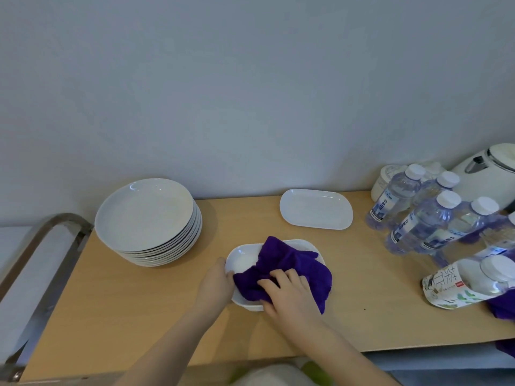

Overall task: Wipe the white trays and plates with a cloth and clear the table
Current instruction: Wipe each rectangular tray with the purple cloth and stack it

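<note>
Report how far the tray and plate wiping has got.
In hand: the right hand presses the purple cloth into a white tray that the left hand steadies. Whether the second tray and plate stack are wiped cannot be told. Left: clearing the table.

Soft, even, rather dim light with a cool bluish cast fills the frame. Shadows are faint. Small glints sit on the stacked plates point(145, 215) at nine o'clock. Wide-angle bending curves the edges; the six o'clock margin is blurred.
</note>
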`<state>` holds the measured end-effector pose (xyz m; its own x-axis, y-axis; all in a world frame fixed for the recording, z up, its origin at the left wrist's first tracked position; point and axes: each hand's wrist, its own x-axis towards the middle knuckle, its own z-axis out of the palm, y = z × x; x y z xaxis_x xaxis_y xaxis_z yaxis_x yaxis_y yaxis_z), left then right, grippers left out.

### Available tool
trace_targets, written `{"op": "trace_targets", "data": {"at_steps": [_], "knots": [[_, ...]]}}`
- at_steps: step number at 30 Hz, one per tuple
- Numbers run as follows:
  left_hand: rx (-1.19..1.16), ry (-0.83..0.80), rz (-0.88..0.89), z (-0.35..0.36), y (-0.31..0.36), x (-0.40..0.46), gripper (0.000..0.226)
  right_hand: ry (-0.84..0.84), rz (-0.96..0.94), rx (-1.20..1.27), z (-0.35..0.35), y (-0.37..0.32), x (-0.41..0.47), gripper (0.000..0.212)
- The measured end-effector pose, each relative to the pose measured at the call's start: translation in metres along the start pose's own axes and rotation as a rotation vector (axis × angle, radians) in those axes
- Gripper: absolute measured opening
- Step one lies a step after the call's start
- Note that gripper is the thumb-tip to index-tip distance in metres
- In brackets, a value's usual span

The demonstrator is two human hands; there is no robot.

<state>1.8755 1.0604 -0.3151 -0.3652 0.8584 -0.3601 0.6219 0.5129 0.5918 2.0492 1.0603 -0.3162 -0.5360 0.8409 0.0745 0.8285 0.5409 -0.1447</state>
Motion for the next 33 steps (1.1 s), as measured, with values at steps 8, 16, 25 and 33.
{"op": "trace_targets", "data": {"at_steps": [8,16,25,33], "knots": [[-0.067,0.091,0.02,-0.016,0.006,-0.007,0.013,0.068,0.013,0.085,-0.001,-0.007,0.019,0.037],[-0.047,0.27,0.112,-0.065,0.006,-0.015,0.008,-0.021,0.149,0.123,0.015,0.0,0.024,0.031],[0.031,0.479,0.163,-0.134,0.012,-0.015,0.015,-0.069,0.185,0.152,-0.008,0.0,0.025,0.04],[-0.388,0.343,0.105,-0.136,0.037,0.005,0.018,0.413,-0.055,0.21,-0.074,0.006,0.035,0.05]]}}
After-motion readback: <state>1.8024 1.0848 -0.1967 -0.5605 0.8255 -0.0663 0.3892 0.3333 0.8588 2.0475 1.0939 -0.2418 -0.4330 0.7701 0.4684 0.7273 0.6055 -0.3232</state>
